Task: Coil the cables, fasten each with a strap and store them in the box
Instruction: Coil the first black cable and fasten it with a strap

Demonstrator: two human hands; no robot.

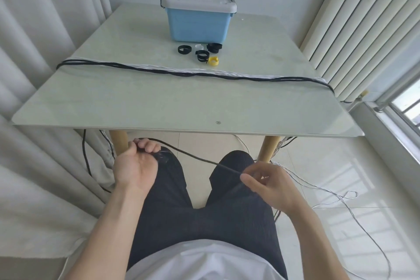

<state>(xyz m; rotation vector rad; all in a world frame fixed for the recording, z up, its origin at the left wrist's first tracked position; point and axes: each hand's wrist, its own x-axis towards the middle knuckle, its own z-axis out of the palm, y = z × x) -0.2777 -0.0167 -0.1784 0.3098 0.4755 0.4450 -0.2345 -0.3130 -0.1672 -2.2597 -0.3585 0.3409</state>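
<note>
Gripping black cable (pixel 193 155), left hand (pixel 136 166)

A pale glass-topped table (pixel 159 102) stands between curtains (pixel 34 52) and a window (pixel 406 107).

One box (pixel 197 23) stands on the table (pixel 141 102) — blue, with one white lid (pixel 198 2) latched on. In front of it lie five straps: three black (pixel 184 49) (pixel 201 55) (pixel 214 47), one white (pixel 198 47), one yellow (pixel 213 61). Across the table runs one bundle of cables (pixel 193 73), black and white strands mixed; how many strands it holds cannot be told. One more black cable (pixel 193 156) stretches between two hands — the left (pixel 136 167) and the right (pixel 269 185). Two wooden table legs (pixel 119 142) (pixel 269 149) show below the top. Several thin white cables (pixel 329 191) trail on the floor at right, too tangled to count.
</note>
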